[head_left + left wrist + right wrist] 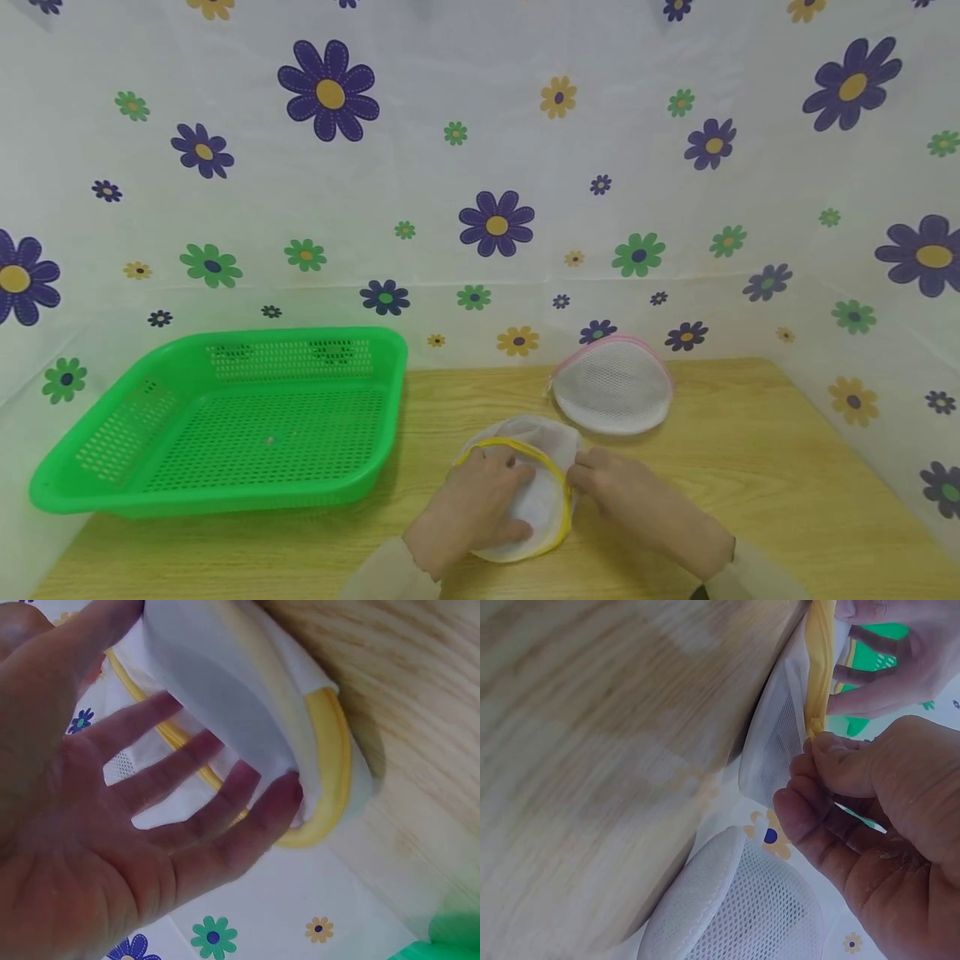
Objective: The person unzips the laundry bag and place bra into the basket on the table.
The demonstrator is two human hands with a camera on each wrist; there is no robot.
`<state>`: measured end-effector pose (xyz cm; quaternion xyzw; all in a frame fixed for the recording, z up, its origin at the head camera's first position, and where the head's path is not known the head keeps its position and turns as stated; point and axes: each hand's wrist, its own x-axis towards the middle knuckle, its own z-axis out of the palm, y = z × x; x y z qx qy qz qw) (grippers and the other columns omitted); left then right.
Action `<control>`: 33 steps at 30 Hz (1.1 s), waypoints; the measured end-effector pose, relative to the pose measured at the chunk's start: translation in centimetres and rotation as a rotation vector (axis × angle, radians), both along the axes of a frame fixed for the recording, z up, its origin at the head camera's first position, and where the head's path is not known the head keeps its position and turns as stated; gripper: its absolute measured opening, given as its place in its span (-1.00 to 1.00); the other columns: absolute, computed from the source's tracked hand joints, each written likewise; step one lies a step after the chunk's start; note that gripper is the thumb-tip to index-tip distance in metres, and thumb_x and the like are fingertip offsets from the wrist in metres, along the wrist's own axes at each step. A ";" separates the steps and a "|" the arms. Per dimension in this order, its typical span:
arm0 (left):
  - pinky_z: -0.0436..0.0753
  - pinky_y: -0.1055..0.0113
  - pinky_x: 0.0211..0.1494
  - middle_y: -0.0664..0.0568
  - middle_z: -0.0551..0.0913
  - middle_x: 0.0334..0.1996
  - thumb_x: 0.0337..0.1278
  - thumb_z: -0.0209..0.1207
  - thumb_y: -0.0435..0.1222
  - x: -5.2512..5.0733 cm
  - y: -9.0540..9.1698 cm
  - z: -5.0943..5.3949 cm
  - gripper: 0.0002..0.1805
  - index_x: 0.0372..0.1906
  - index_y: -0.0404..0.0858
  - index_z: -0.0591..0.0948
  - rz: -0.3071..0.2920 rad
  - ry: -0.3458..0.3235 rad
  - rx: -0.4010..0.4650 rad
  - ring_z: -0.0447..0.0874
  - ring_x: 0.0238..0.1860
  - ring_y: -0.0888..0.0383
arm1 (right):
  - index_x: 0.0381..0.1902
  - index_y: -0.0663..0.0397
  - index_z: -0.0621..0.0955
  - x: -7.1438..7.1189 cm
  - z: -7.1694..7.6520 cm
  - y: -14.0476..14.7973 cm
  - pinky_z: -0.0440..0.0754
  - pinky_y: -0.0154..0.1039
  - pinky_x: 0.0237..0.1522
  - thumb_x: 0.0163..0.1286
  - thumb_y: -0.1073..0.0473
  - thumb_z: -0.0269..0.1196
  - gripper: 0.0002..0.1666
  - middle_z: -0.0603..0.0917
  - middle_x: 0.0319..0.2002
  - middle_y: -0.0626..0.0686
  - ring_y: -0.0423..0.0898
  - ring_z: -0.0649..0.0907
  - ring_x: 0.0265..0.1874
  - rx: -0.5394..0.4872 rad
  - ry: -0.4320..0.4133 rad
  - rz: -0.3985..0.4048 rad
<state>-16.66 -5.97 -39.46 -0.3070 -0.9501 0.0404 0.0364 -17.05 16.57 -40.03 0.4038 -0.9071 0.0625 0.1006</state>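
On the table lies a white mesh laundry bag (pixel 546 431) with yellow zipper trim (pixel 564 521), its mouth spread wide. My left hand (pixel 480 504) reaches over the opening. In the left wrist view its fingers (pixel 217 847) are spread and slightly bent, with the tips inside the mouth against the bag. My right hand (pixel 637 500) pinches the yellow edge at the bag's right side between thumb and fingers. The right wrist view shows that pinch at the end of the yellow strip (pixel 820 682); the small part between the fingertips is mostly hidden.
Behind the bag, to the right, sits a second white mesh laundry bag (pixel 613 387) with pink trim. A large green perforated basket (pixel 393 417) stands on the left of the wooden table (pixel 720 442). A flower-patterned white sheet (pixel 420 167) rises behind and at both sides.
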 end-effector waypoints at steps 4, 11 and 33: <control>0.64 0.18 0.13 -0.03 0.71 -0.02 -0.01 0.38 0.28 0.1 0.2 -0.4 -0.35 0.03 -0.10 0.64 -0.001 0.102 -0.039 0.68 -0.02 0.01 | -0.29 0.06 0.65 -0.6 0.0 -0.3 0.65 -0.38 -0.31 0.10 0.44 0.47 -0.72 0.66 -0.32 -0.07 -0.20 0.65 -0.35 -0.012 0.034 -0.018; 0.65 0.22 -0.02 -0.02 0.69 -0.21 -0.11 0.41 0.29 0.5 -0.3 -0.3 -0.37 -0.15 -0.13 0.63 -0.008 0.143 -0.051 0.66 -0.19 0.06 | -0.35 0.04 0.66 -1.6 -0.2 -0.9 0.59 -0.38 -0.37 0.14 0.37 0.46 -0.80 0.62 -0.40 -0.08 -0.22 0.59 -0.42 0.012 0.076 -0.020; 0.60 0.20 -0.21 -0.01 0.66 -0.34 -0.29 0.43 0.18 -0.6 -0.8 -0.4 -0.46 -0.31 -0.13 0.57 -0.021 0.160 -0.042 0.63 -0.34 0.06 | -0.35 0.06 0.68 -2.0 -0.4 -1.3 0.56 -0.34 -0.37 0.23 0.32 0.40 -0.91 0.59 -0.45 -0.08 -0.19 0.53 -0.45 0.089 0.013 -0.051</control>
